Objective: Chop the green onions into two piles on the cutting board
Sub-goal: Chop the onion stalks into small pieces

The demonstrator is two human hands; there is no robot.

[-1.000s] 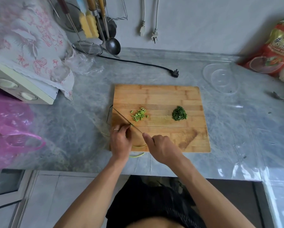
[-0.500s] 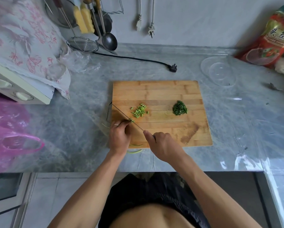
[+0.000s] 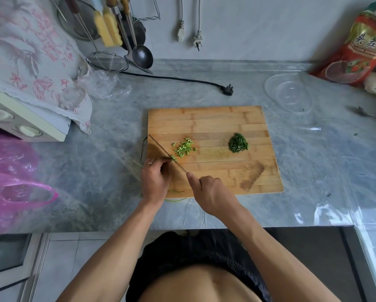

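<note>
On our flat wooden cutting board (image 3: 209,120) sit two green onion piles (image 3: 238,143). Our right hand (image 3: 211,195) has its grip round the thin knife (image 3: 161,149); our left hand (image 3: 155,178) pinches onion stalks (image 3: 173,158).

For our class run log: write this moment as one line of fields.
left hand: holds onion stalks | right hand: grips knife | board: pale pile, dark pile | step: chopping

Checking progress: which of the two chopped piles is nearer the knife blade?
The pale green pile, left of centre, just beside the knife; the dark green pile lies farther right.
</note>
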